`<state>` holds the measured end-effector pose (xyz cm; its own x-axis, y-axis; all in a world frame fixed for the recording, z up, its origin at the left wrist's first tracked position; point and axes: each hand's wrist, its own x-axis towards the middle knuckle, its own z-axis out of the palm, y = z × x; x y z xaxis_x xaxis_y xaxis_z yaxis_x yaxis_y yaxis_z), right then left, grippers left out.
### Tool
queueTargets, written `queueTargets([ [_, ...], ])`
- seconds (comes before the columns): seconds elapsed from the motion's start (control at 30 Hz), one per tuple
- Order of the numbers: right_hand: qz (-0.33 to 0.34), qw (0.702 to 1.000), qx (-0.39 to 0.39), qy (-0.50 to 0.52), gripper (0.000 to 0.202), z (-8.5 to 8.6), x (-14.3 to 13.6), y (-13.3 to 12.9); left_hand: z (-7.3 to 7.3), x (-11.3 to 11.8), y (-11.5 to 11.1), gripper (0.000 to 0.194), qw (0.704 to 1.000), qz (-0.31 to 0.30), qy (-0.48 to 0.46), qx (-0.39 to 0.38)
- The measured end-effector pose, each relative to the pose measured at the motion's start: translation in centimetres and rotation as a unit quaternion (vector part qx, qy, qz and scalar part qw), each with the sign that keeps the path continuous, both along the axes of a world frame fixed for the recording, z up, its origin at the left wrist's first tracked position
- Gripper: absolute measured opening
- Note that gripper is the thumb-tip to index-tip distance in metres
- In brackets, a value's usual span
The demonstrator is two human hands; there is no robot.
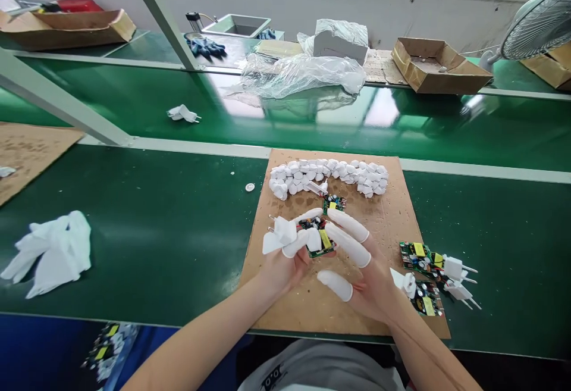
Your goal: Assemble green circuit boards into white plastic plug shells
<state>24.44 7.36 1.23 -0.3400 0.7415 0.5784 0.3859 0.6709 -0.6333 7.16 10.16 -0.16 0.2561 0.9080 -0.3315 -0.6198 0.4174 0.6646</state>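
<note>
My left hand (292,254), with white finger cots on its fingertips, grips a circuit board (328,242) that carries a yellow-wrapped part. A white two-pin plug (284,231) sits at the board's left end, its pins pointing left. Close to the board's right side is my right hand (359,260), also in finger cots, its thumb and fingers spread apart. Whether its fingertips touch the board, I cannot tell. Just beyond lies another circuit board (334,203). Behind that, many small white pieces (328,171) form a curved band on the cardboard sheet (285,307).
Several circuit boards with plugs (430,278) lie at the cardboard's right edge. White gloves (57,248) rest on the left of the green bench (169,242). A lone plug (182,113) lies on the green strip behind. Farther back are a cardboard tray (439,75) and a fan (542,22).
</note>
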Motion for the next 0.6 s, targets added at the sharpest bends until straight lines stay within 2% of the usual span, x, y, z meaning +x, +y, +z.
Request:
queueTargets([
  [0.17, 0.028, 0.999, 0.029, -0.012, 0.066, -0.3, -0.2, 0.4, -0.5, -0.3, -0.2, 0.055, 0.996, -0.079, -0.047, 0.011],
  [0.3, 0.047, 0.998, 0.039, 0.007, 0.06, -0.5, -0.1, 0.5, -1.0, -0.7, -0.4, 0.054, 0.992, -0.118, -0.051, 0.019],
  [0.47, 0.06, 0.995, 0.082, 0.0, 0.052, -0.5, 0.2, 0.8, -1.0, -0.8, -0.5, 0.053, 0.99, -0.134, -0.036, 0.022],
  [0.6, 0.049, 0.995, 0.087, -0.026, 0.052, -0.3, 0.3, 0.9, -0.2, -0.6, -0.3, 0.05, 0.989, -0.138, -0.019, 0.04],
])
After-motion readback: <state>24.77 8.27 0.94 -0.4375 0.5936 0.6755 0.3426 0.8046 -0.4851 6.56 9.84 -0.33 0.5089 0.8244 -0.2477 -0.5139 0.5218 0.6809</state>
